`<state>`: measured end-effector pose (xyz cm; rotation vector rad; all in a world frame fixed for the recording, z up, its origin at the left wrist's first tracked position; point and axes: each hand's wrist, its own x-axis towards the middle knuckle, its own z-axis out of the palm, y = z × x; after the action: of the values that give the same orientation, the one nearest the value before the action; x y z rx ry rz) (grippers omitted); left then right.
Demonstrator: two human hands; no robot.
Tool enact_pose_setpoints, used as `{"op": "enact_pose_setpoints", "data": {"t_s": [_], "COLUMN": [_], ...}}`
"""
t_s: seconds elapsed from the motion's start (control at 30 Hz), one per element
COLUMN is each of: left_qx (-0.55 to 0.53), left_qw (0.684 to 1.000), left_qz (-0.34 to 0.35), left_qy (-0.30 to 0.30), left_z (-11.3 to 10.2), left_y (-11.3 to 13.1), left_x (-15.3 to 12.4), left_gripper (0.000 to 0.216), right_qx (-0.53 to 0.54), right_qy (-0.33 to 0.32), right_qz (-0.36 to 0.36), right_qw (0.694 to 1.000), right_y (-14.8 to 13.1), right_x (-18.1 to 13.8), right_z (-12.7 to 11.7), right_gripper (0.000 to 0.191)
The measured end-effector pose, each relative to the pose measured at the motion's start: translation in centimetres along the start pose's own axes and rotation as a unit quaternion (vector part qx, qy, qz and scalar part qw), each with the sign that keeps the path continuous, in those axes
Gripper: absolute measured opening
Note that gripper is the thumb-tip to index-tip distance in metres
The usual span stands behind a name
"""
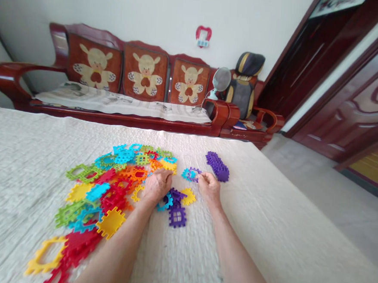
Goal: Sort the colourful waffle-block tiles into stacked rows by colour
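Note:
My right hand (209, 187) is closed, thumb and fingers pinching the edge of a purple open-centred interlocking plastic tile (193, 173). A light blue tile (185, 174) shows at the left of it. At the right edge of the multicoloured pile, my left hand (159, 184) is closed with its fingers curled; anything inside is hidden. Just beyond it is a yellow tile (170, 167). Between my forearms lie a purple window-patterned tile (177, 217), a blue ring-shaped tile (165, 203) and another yellow tile (189, 196).
Red, orange, green, blue and yellow tiles, such as this yellow solid one (111, 223), spread over the left side of the quilted cover (266, 233). A row of purple tiles (218, 166) lies beyond my right hand. A wooden sofa (145, 120) stands behind.

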<state>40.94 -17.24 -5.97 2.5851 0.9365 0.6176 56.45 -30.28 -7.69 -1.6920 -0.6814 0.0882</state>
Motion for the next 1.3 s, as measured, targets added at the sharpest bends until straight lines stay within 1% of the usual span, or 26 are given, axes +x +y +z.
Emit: {"op": "enact_pose_setpoints", "data": {"t_s": [0.1,0.23,0.3,0.4,0.5,0.6,0.67,0.77,0.83,0.9,1.0,1.1,1.2,1.3], "left_qx": [0.006,0.007,0.007,0.006,0.01,0.016,0.017,0.012,0.009,0.009,0.01,0.014,0.02,0.028], "left_qw": [1.0,1.0,1.0,1.0,1.0,1.0,1.0,1.0,1.0,1.0,1.0,1.0,1.0,1.0], "left_qz": [-0.006,-0.008,-0.006,-0.004,-0.003,-0.004,0.002,0.011,0.009,0.008,0.011,0.011,0.012,0.007], "left_qy": [-0.007,-0.015,-0.012,-0.002,-0.003,-0.006,-0.005,-0.001,0.003,0.007,0.01,0.005,0.001,0.003], "left_z": [-0.3,-0.4,-0.4,-0.2,-0.1,-0.2,-0.3,-0.2,0.0,0.2,0.3,0.1,0.0,0.0], "left_y": [0.2,0.3,0.3,0.2,0.1,0.1,0.1,0.0,-0.1,-0.3,-0.4,-0.4,-0.2,-0.2], "left_x": [0.0,0.0,0.0,-0.1,-0.1,0.0,0.0,0.1,0.1,0.2,0.2,0.2,0.2,0.2], "left_gripper": [0.03,0.031,0.031,0.032,0.032,0.032,0.032,0.033,0.032,0.032,0.031,0.032,0.033,0.034], "right_qx": [-0.03,-0.113,-0.136,-0.155,-0.192,-0.248,-0.312,-0.41,-0.446,-0.458,-0.453,-0.438,-0.401,-0.343], "right_qy": [-0.013,-0.044,-0.064,-0.055,-0.02,-0.016,-0.028,-0.039,-0.04,-0.044,-0.046,-0.026,-0.005,0.009], "right_qz": [-0.035,-0.101,-0.126,-0.148,-0.133,-0.116,-0.1,-0.049,-0.022,-0.011,-0.019,-0.042,-0.054,-0.067], "right_qw": [0.999,0.987,0.981,0.975,0.972,0.962,0.944,0.91,0.894,0.888,0.89,0.897,0.915,0.937], "right_y": [0.3,0.9,1.2,1.8,1.9,1.3,0.6,-0.5,-0.9,-0.9,-0.7,-0.4,0.0,0.5], "right_x": [-0.4,-0.9,-0.9,-0.9,-0.9,-1.1,-1.2,-1.2,-1.0,-0.9,-0.8,-1.0,-1.5,-1.8], "right_z": [-1.8,-5.7,-7.4,-8.6,-8.6,-8.2,-7.8,-7.0,-6.6,-6.5,-6.6,-6.9,-7.2,-7.4], "right_gripper": [0.024,0.019,0.016,0.018,0.023,0.022,0.023,0.028,0.027,0.026,0.024,0.019,0.016,0.02]}}
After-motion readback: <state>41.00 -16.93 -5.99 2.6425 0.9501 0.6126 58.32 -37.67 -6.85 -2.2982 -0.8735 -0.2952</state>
